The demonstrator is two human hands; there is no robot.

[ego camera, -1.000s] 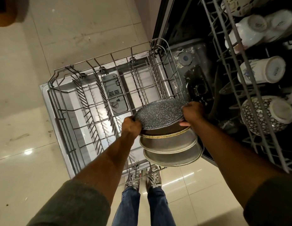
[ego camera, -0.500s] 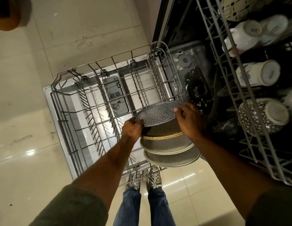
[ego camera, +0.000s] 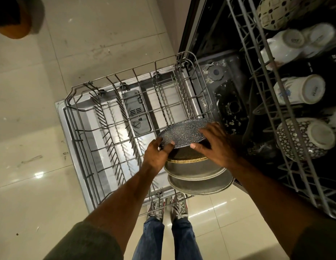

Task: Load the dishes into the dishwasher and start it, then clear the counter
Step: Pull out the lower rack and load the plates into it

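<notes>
- A round, dark grey plate with white speckles [ego camera: 182, 133] sat tilted at the centre of the frame, topmost of a stack held above the near right corner of the pulled-out grey wire lower rack [ego camera: 99, 117].
- The left hand [ego camera: 156, 155] gripped the speckled plate's near left edge, thumb on the top face and fingers curled beneath.
- The right hand [ego camera: 215, 145] lay over the plate's right side with fingers spread and nearly straight, thumb tip at the near rim; it pressed rather than clasped.
- Under the speckled plate sat a dark round plate with a gold rim [ego camera: 187, 158], then two plain grey metal plates [ego camera: 197, 177], the lowest reaching furthest toward the bottom of the frame.
- The lower rack, left of centre, held no dishes; through it showed the steel inner door with its detergent dispenser [ego camera: 137, 113].
- At the right edge, the grey wire upper rack [ego camera: 276, 102] carried cups: white mugs [ego camera: 283, 45] at the upper right, a white mug with a blue flower print [ego camera: 298, 90] below them, and a dark patterned mug [ego camera: 302, 139] at middle right.
- Blue jeans and grey laced shoes [ego camera: 168, 207] stood on cream floor tiles [ego camera: 32, 166] at bottom centre.
</notes>
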